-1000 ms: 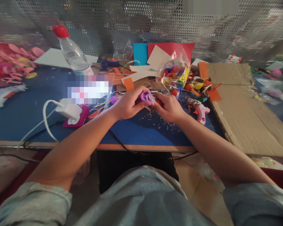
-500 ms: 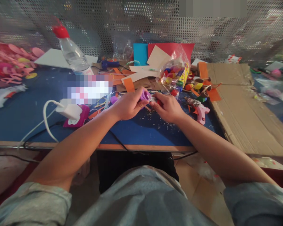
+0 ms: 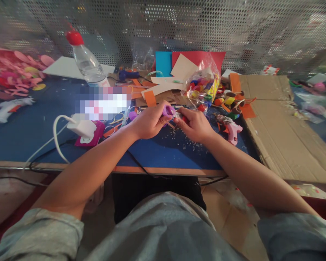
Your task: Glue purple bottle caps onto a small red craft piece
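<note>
My left hand point(image 3: 149, 121) is closed around a small hollow purple plastic piece point(image 3: 168, 110), like a cap, its open end facing up and to the right. Close beside it, my right hand point(image 3: 197, 125) pinches a small tool point(image 3: 183, 117) with a red part and a pale tip. Fingers cover most of that tool, so its kind is unclear. The tip is at the purple piece's edge; whether they touch I cannot tell. Pale shavings point(image 3: 176, 139) lie scattered on the blue tabletop point(image 3: 152, 157) below both hands.
A pink glue gun point(image 3: 234, 133) lies right of my hands, beside a large cardboard sheet point(image 3: 290, 134). Behind are a clear bag of colourful caps point(image 3: 199, 88) and coloured paper point(image 3: 163, 61). Leftward stand a red-capped bottle point(image 3: 88, 63) and a magenta socket block point(image 3: 97, 132) with a white plug.
The view has shifted slightly, so the table things sit a little further right. Both hands keep their hold, with the purple piece turned very slightly.
</note>
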Demonstrator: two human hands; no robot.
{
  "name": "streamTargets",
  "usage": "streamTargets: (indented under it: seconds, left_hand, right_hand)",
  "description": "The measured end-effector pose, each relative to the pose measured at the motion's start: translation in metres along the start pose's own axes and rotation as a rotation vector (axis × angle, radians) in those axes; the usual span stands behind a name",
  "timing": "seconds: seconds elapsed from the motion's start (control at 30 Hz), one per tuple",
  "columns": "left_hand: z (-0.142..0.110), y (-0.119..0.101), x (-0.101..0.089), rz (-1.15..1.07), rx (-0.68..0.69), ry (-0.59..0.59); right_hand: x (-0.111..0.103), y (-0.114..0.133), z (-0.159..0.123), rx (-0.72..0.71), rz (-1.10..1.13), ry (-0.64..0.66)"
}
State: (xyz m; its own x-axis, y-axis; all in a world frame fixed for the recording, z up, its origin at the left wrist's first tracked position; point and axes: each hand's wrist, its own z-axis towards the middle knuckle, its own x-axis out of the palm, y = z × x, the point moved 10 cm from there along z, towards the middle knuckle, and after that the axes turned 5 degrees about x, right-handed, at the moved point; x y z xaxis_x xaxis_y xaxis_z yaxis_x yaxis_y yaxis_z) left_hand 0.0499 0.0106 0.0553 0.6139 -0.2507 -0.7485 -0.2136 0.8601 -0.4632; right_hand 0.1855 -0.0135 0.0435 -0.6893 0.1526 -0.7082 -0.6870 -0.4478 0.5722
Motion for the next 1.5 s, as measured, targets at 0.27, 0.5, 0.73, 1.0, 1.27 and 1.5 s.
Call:
streamTargets:
  seconds: [0.27,0.5,0.73,1.0,1.27,1.5]
  left_hand:
    - [0.000,0.000,-0.001,0.039,0.019,-0.016]
    - [-0.002,0.003,0.004,0.155,-0.045,0.059]
    - [-0.002,0.002,0.007,0.187,-0.076,0.095]
    - [-0.001,-0.001,0.003,0.114,-0.045,0.035]
    - [0.000,-0.003,-0.003,0.049,-0.001,-0.024]
    - [-0.001,-0.002,0.002,0.120,-0.034,0.021]
  right_hand:
    - [0.001,-0.003,0.001,0.012,-0.013,0.019]
    - [0.005,-0.002,0.000,0.019,-0.021,0.042]
    - [0.007,-0.001,-0.001,0.035,-0.026,0.052]
    - [0.004,0.002,0.000,0.021,-0.012,0.025]
    - [0.000,-0.002,0.000,0.028,-0.020,0.004]
    - [0.003,-0.002,0.000,0.023,-0.021,0.014]
